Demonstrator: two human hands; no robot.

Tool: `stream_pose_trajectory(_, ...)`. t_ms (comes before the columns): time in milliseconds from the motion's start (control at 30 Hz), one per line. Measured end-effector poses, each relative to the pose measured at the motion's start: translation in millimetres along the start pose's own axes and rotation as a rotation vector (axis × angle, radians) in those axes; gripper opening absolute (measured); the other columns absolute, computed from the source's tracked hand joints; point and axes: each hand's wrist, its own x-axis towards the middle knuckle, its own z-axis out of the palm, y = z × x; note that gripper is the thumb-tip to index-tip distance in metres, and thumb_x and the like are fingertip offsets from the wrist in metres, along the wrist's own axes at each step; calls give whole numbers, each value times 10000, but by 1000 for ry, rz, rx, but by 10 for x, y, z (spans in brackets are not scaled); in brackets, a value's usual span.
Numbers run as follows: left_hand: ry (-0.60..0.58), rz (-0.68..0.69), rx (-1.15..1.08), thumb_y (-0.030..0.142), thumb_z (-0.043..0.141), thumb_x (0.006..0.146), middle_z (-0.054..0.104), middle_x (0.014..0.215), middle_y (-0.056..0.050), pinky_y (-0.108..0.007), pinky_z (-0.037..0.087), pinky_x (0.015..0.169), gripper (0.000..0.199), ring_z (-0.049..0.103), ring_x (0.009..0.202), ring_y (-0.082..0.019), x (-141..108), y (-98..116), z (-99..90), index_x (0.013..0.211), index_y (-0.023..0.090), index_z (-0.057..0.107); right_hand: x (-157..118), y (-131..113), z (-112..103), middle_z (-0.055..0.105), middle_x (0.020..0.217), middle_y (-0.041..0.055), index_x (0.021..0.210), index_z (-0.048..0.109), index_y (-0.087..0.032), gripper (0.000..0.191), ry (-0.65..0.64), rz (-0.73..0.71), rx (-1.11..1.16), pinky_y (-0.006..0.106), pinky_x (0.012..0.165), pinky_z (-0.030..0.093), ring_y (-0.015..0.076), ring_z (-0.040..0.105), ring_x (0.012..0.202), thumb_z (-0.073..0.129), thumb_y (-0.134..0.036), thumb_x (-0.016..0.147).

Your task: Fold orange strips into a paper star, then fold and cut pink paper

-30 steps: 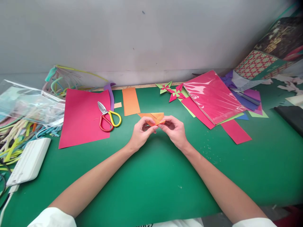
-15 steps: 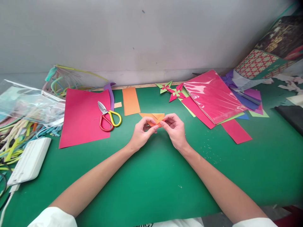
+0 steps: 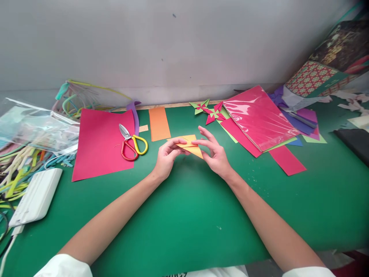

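Observation:
A folded yellow-orange paper [image 3: 190, 138] is held above the green table, its lower right corner pointing down. My left hand [image 3: 170, 156] grips its left side, thumb below and fingers on top. My right hand [image 3: 213, 154] pinches the right side, index finger on the upper face and thumb by the lower corner; its other fingers are raised. An orange paper strip [image 3: 159, 124] lies just behind my left hand. Scissors [image 3: 132, 143] with one red and one yellow handle rest on a large red sheet [image 3: 100, 142] to the left.
At the back, red and green folded paper stars [image 3: 213, 114] lie beside a plastic-wrapped red paper pack [image 3: 261, 119]. A red strip [image 3: 287, 161] sits to the right. On the left are a white power bank [image 3: 37, 196] and a heap of coloured strips [image 3: 17, 169].
The folded paper has turned and now shows a flatter, slanted face. My right hand's fingers have lifted and spread, while my left hand has shifted slightly left.

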Motion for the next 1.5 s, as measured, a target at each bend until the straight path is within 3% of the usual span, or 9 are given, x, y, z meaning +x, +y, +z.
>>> stream_pose_trajectory(100, -89, -93, 8, 277, 670, 908, 739, 993, -68, -366, 597, 822, 223, 732, 806, -197, -18, 92, 45, 1106, 176, 680, 9, 44, -6, 740, 1253, 34, 1027, 805, -310, 187, 96, -16, -68, 488, 1170, 417, 276, 582, 1316, 704, -211, 904)
stream_pose_trajectory(167, -146, -128, 130, 350, 633, 961, 715, 797, -30, -308, 570, 688, 285, 689, 654, -165, -36, 163, 55, 1191, 185, 663, 7, 76, -1, 783, 1020, 37, 956, 800, -287, 82, 189, 51, -8, 462, 1040, 517, 267, 686, 1090, 748, -276, 893)
stream_pose_trajectory(233, -35, -40, 354, 395, 604, 989, 611, 612, 27, -258, 481, 566, 290, 574, 510, -123, -45, 224, 46, 1180, 192, 684, 5, 94, 12, 776, 941, 30, 942, 788, -268, 82, 262, 159, 101, 409, 887, 573, 238, 711, 914, 768, -319, 881)
stream_pose_trajectory(333, 186, 192, 631, 395, 615, 985, 648, 724, -3, -258, 476, 653, 234, 604, 662, -137, -36, 255, 31, 1012, 193, 730, 3, 87, 47, 775, 923, 23, 924, 784, -255, 115, 281, 279, 241, 356, 808, 572, 213, 709, 848, 802, -336, 845)
stream_pose_trajectory(467, 0, 112, 652, 366, 625, 975, 724, 1044, -52, -298, 515, 847, 224, 660, 939, -188, -35, 151, 54, 1105, 201, 702, -15, 59, 133, 779, 921, 30, 917, 796, -244, 141, 195, 339, 301, 348, 820, 561, 208, 706, 849, 814, -353, 829)
stream_pose_trajectory(633, 19, 22, 548, 332, 623, 970, 721, 982, -41, -285, 511, 776, 194, 655, 859, -176, -85, -1, 74, 1090, 198, 693, -44, 50, 227, 779, 930, 26, 928, 807, -251, 159, 157, 368, 370, 364, 873, 561, 214, 701, 887, 826, -356, 811)
stream_pose_trajectory(867, 15, 121, 383, 275, 655, 952, 739, 1009, -43, -284, 526, 867, 134, 673, 952, -180, -62, 22, 52, 1013, 200, 748, -62, 41, 206, 776, 1090, 53, 1034, 833, -280, 179, 86, 354, 485, 378, 955, 541, 245, 678, 1075, 726, -305, 892)
stream_pose_trajectory(1233, 58, 75, 275, 322, 701, 916, 747, 936, -46, -322, 538, 876, 137, 681, 919, -195, -63, -20, 59, 905, 205, 772, -65, 11, 204, 755, 958, 30, 867, 830, -280, 169, 109, 276, 453, 373, 905, 547, 220, 674, 967, 682, -204, 842)
stream_pose_trajectory(1500, 63, 48, 231, 331, 707, 905, 734, 913, -43, -330, 533, 884, 144, 670, 910, -196, -61, -42, 56, 871, 203, 764, -69, 44, 192, 751, 962, 23, 886, 841, -296, 198, 100, 202, 372, 372, 930, 530, 214, 671, 978, 678, -187, 856)
